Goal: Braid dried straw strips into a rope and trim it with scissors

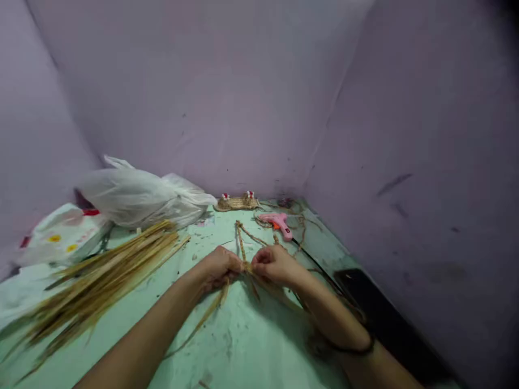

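At the middle of the green surface, my left hand [221, 267] is closed on a braided strand of dried fibre [242, 243], with loose fibre ends hanging below the fingers. Close beside it, my right hand [274, 265] pinches the same fibre, its fingertips nearly touching the left ones. The braid runs up from the hands to a bent tip, and another thin braided cord slopes down to the right from there. A long loose strand [206, 313] trails toward the lower left. The exact finger contact is partly blurred.
Dried fibre strips [109, 275] lie left, near a white plastic bag [141, 197] and a printed packet [67, 235]. Behind are a woven piece with flowers [237, 203] and a pink glue gun [279, 222]. A dark flat object [385, 324] lies right, along the wall.
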Available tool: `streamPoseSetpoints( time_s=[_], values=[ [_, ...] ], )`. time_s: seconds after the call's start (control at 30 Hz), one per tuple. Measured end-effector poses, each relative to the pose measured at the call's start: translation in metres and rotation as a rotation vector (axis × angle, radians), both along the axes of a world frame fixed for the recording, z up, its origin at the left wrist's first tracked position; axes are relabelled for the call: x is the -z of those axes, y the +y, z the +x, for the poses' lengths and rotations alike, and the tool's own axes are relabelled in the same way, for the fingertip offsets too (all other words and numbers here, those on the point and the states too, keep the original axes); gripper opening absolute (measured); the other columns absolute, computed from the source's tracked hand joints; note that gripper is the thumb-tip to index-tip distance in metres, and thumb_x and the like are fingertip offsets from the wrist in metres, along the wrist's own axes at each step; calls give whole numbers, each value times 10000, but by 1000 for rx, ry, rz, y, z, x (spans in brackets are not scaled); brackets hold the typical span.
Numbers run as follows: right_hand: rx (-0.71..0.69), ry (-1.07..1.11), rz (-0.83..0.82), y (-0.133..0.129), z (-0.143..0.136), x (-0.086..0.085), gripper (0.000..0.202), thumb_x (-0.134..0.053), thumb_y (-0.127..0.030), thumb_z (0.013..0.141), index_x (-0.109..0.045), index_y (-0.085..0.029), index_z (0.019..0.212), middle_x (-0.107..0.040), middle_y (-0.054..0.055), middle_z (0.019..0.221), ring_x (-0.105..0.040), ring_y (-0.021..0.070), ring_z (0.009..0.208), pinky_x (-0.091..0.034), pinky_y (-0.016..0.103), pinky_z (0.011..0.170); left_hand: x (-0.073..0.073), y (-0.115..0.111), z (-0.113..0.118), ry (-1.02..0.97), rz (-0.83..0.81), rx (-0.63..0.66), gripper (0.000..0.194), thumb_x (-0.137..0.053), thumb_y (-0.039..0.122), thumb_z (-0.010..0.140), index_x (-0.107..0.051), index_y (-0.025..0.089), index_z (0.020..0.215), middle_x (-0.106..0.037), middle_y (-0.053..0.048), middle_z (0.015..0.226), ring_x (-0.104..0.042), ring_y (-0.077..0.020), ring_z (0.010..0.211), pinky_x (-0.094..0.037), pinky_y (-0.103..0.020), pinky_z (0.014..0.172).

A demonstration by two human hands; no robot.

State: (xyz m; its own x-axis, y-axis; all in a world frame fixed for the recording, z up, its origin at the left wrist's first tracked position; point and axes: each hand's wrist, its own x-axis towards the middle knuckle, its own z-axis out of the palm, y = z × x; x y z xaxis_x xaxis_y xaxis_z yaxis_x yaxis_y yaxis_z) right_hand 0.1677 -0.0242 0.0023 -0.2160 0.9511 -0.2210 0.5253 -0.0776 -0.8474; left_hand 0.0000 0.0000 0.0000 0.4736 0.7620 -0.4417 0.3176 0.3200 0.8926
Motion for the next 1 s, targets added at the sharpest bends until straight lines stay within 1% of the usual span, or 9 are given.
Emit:
streamPoseSetpoints(
  time_s=[0.17,0.23,0.3,0.43,0.5,0.63,0.83,0.93,1.0],
  values=[
    [-19,72,-71,-1,1,-5,70,-520,-184,641,-573,-163,682,-504,-47,458,-413,80,395,-285,193,400,-6,-1,2,17,-4,0,154,-523,259,509,-408,169,459,-319,83,336,-181,-20,256,-75,-186,280],
    [-20,112,-114,-3,1,-7,61,-533,-227,662,-551,-171,682,-496,-51,419,-402,82,364,-283,196,385,-7,-1,3,26,-11,-6,153,-529,270,505,-421,167,470,-330,82,338,-186,-20,257,-79,-184,281],
    [-37,120,-145,-4,0,-10,64,-550,-235,662,-538,-175,679,-475,-60,378,-371,78,331,-263,194,363,-8,-2,3,35,-10,-10,144,-532,272,503,-438,164,483,-340,81,343,-196,-21,259,-88,-180,281],
    [-72,80,-141,-4,1,-12,53,-573,-208,632,-554,-172,666,-483,-60,377,-386,77,332,-272,190,358,-7,-2,3,46,-2,-17,128,-529,261,516,-452,160,497,-354,79,353,-199,-21,262,-93,-178,282],
    [-51,66,-111,-4,1,-10,12,-562,-179,614,-555,-169,614,-487,-53,386,-407,78,349,-296,189,373,-7,-2,3,48,3,-19,118,-528,252,525,-460,158,502,-362,77,356,-201,-22,262,-97,-179,283],
    [-9,93,-81,-4,0,-3,58,-523,-136,582,-555,-167,545,-491,-45,384,-421,79,352,-305,189,371,-6,-3,3,55,20,3,134,-536,251,546,-458,158,490,-356,75,336,-200,-26,252,-96,-182,282],
    [52,202,-142,-5,-4,-4,104,-493,-88,545,-537,-165,490,-481,-51,356,-430,82,335,-320,191,360,-11,-5,6,97,12,14,185,-552,256,545,-426,163,448,-347,78,315,-192,-25,234,-117,-187,279],
    [52,238,-166,-5,-4,-6,112,-507,-75,550,-543,-162,488,-494,-50,355,-441,83,334,-333,189,364,-9,-5,7,80,28,-14,133,-544,244,530,-462,158,472,-359,76,313,-194,-28,228,-103,-189,279],
    [52,272,-202,-5,-4,-7,106,-529,-92,580,-553,-154,498,-515,-38,370,-456,86,341,-356,191,374,-6,-4,7,62,36,-40,111,-546,239,514,-483,152,488,-368,76,318,-192,-26,228,-94,-189,282]
  ],
)
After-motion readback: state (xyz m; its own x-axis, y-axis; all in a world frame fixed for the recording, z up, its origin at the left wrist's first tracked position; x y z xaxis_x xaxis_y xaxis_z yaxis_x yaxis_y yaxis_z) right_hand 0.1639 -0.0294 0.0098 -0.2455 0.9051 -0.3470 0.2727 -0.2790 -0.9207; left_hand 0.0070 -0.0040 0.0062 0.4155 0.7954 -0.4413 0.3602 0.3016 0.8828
